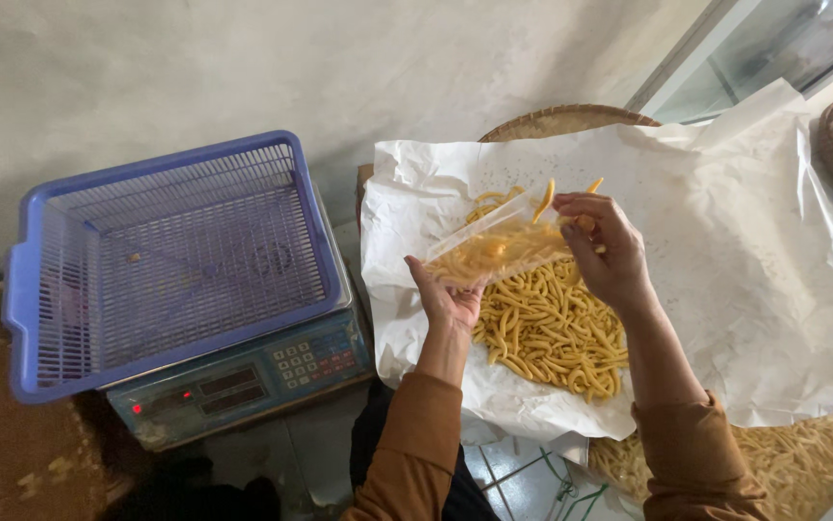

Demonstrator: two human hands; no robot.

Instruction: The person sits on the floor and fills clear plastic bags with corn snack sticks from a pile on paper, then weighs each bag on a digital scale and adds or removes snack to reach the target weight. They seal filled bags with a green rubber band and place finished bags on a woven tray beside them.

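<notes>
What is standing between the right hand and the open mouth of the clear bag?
Nothing visible. The right hand is at the mouth of the clear plastic bag, with yellow snack sticks in its fingers. The left hand holds the bag from below, above the pile of sticks on the white paper.

Blue basket (170,260) on digital scale (243,376), woven tray (561,121) behind.
</notes>
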